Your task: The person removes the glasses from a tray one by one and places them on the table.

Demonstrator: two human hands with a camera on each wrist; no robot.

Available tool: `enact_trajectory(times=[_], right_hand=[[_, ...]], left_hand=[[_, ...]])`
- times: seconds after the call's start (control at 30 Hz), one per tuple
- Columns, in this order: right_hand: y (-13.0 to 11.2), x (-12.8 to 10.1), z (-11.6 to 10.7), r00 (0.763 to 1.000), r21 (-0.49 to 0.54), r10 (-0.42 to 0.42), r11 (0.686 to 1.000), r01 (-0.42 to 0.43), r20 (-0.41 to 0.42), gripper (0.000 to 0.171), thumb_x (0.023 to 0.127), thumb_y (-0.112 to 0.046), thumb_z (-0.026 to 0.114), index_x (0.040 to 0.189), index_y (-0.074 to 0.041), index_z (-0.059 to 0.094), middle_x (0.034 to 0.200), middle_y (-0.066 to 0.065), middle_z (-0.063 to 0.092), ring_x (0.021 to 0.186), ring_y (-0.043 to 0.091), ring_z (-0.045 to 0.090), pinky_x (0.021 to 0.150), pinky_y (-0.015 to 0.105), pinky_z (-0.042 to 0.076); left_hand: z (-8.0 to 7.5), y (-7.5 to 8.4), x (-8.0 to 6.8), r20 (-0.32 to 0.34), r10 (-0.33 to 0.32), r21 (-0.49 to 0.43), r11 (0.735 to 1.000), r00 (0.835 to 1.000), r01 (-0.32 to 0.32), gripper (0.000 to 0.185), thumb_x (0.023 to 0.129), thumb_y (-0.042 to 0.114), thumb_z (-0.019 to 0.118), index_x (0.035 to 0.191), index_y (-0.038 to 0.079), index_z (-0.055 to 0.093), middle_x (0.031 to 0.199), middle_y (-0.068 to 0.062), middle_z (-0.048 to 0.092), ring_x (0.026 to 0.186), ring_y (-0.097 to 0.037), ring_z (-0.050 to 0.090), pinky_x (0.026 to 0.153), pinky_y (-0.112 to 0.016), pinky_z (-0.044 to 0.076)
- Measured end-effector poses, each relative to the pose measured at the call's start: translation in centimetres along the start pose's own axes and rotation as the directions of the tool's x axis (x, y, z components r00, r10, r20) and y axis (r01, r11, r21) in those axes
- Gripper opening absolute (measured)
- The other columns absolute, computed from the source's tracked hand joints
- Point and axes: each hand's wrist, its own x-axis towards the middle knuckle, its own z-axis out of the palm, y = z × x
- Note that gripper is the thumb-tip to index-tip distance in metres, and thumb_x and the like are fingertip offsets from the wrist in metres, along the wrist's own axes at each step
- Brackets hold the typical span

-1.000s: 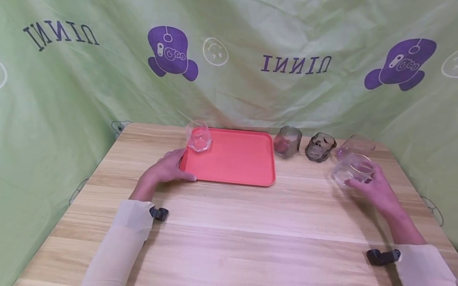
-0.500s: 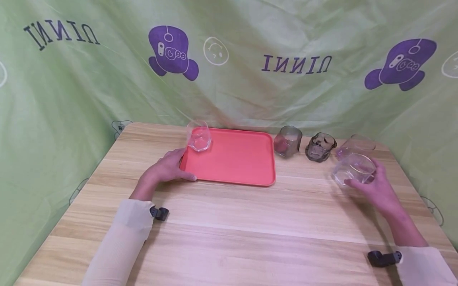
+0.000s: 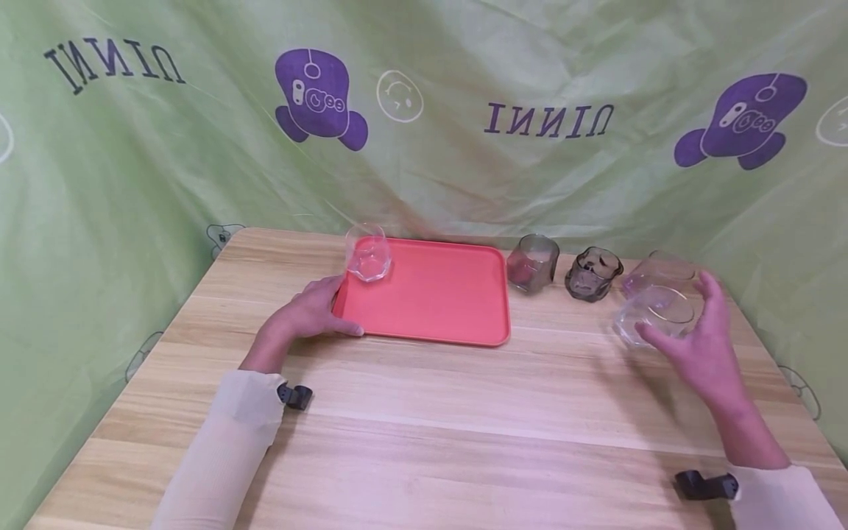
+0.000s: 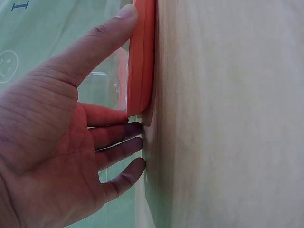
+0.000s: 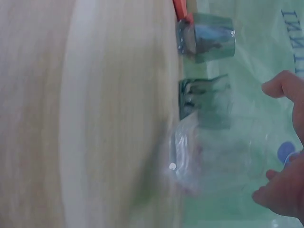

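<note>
Head view has the left hand resting flat, fingers straight, on the near corner of the orange tray, with a clear glass just beyond its fingertips. Right hand is spread loose around another clear tumbler, thumb maybe brushing it. Left wrist view shows the thumb on the tray's rim. Right wrist view is blurry, fingers curved beside the tumbler, not gripping.
</note>
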Motion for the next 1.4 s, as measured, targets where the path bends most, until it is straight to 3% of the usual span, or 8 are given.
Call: enact_trajectory(times=[0.13,0.27,0.57,0.87,1.07,1.23,1.4], right_hand=[[-1.4,0.1,0.8,0.999,-0.025,-0.043,0.999,0.043,-0.021,0.112,0.085,-0.005,0.082,0.165,-0.012,0.004,0.166,0.022,0.011,0.151,0.046,0.009,0.121,0.056,0.003],[-2.5,0.5,2.1,0.996,-0.009,-0.088,0.996,0.088,-0.017,0.113,0.083,-0.005,0.084,0.166,-0.014,0.008,0.166,0.019,0.016,0.15,0.044,0.015,0.12,0.062,0.01],[-4.9,1.3,5.5,0.985,0.061,-0.166,0.985,0.163,0.052,0.112,0.082,-0.007,0.087,0.165,-0.014,0.013,0.163,0.019,0.025,0.141,0.049,0.031,0.116,0.063,0.025],[-7.2,1.9,9.2,0.961,0.072,-0.255,0.966,0.249,0.107,0.106,0.08,-0.006,0.088,0.163,-0.007,0.022,0.16,0.021,0.029,0.142,0.042,0.034,0.109,0.062,0.037],[-8.6,2.7,12.0,0.928,0.129,-0.353,0.932,0.338,0.119,0.106,0.076,0.002,0.089,0.16,-0.003,0.026,0.156,0.023,0.033,0.138,0.043,0.037,0.105,0.06,0.043],[-10.1,3.4,14.2,0.914,0.13,-0.381,0.922,0.364,0.139,0.104,0.077,-0.004,0.09,0.16,-0.002,0.026,0.145,0.02,0.042,0.126,0.037,0.047,0.103,0.059,0.044],[-11.6,3.9,16.1,0.902,0.13,-0.393,0.918,0.375,0.176,0.102,0.08,-0.013,0.088,0.16,-0.007,0.026,0.15,0.017,0.037,0.12,0.032,0.049,0.1,0.053,0.047]], left_hand=[[0.0,0.0,0.0,-0.001,-0.008,0.008,1.0,1.0,0.008,0.107,0.076,0.039,0.091,0.158,0.002,0.033,0.153,-0.021,0.043,0.137,-0.041,0.038,0.114,-0.059,0.032],[0.0,0.1,0.0,-0.005,0.001,0.001,1.0,1.0,-0.001,0.106,0.076,0.037,0.092,0.158,0.003,0.034,0.152,-0.02,0.045,0.136,-0.04,0.04,0.113,-0.058,0.034],[0.1,0.2,0.1,-0.003,-0.001,-0.024,1.0,1.0,0.001,0.105,0.075,0.034,0.093,0.158,0.005,0.035,0.151,-0.017,0.047,0.135,-0.038,0.043,0.112,-0.056,0.037],[0.2,0.2,-0.1,-0.008,-0.02,-0.008,1.0,1.0,0.02,0.108,0.076,0.036,0.092,0.159,0.004,0.032,0.153,-0.019,0.044,0.137,-0.04,0.039,0.113,-0.058,0.034],[0.3,0.1,0.1,-0.003,-0.017,-0.001,1.0,1.0,0.017,0.108,0.076,0.037,0.091,0.16,0.004,0.031,0.154,-0.02,0.043,0.138,-0.041,0.037,0.113,-0.058,0.034],[0.3,0.1,0.1,-0.005,-0.024,-0.002,1.0,1.0,0.024,0.108,0.076,0.037,0.091,0.16,0.004,0.031,0.155,-0.02,0.042,0.139,-0.041,0.037,0.114,-0.059,0.033],[0.3,-0.1,0.0,-0.005,-0.037,-0.011,0.999,0.999,0.037,0.108,0.076,0.037,0.092,0.16,0.004,0.031,0.155,-0.019,0.042,0.139,-0.041,0.036,0.114,-0.059,0.033]])
